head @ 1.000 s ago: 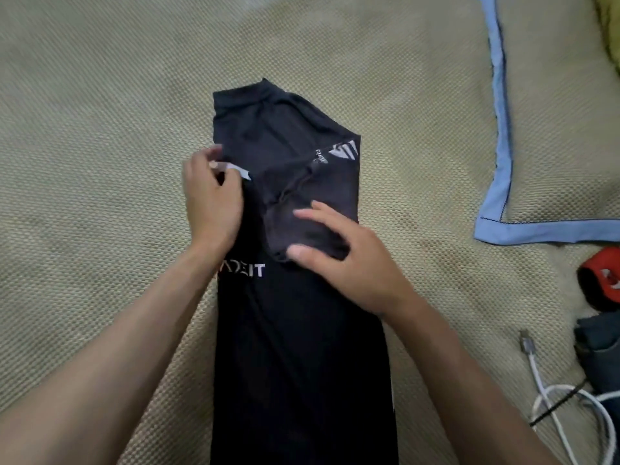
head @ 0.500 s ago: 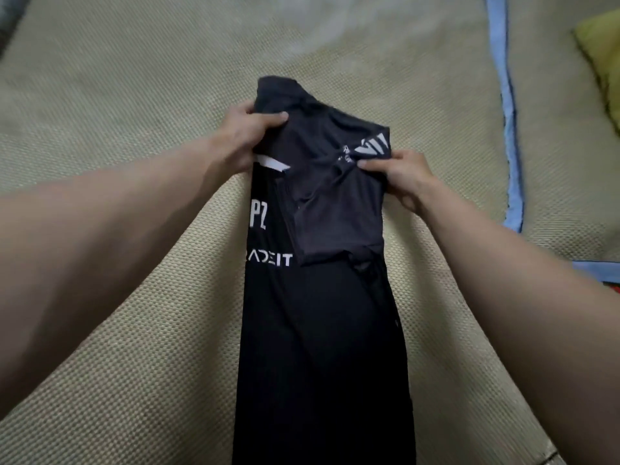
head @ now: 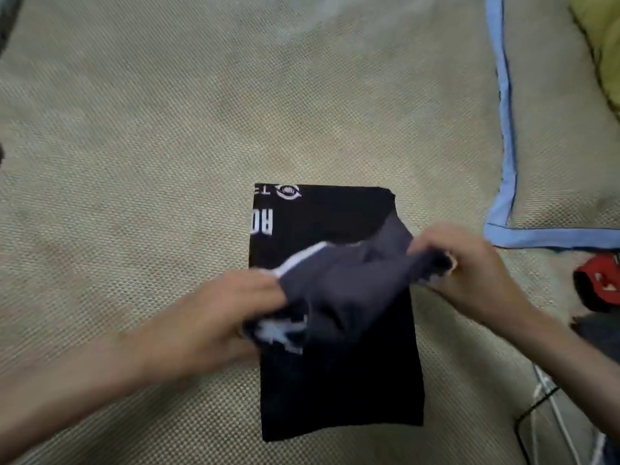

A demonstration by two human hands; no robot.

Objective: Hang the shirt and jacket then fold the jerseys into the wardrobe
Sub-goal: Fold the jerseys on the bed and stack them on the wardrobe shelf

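Observation:
A black jersey [head: 339, 391] with white lettering lies on the beige textured bed cover [head: 167, 162], folded into a narrow strip. Its collar end is doubled over toward me, so the white print near the far fold reads upside down. My left hand [head: 231, 317] grips the left corner of the turned-over end. My right hand [head: 469, 273] grips the right corner. Both hold that end just above the lower half of the jersey. The held part is blurred by motion.
A beige pillow with blue piping [head: 506, 156] lies at the right. Below it sit a red item [head: 600, 283] and a dark cloth [head: 600, 333]. A white cable [head: 553, 407] and a black cable [head: 523, 421] lie at the lower right. A yellow-green cloth [head: 604, 38] is at the top right corner.
Both hands gripped the jersey's collar end at the far side and pulled it back toward me, doubling the jersey over itself. It is now about half as long.

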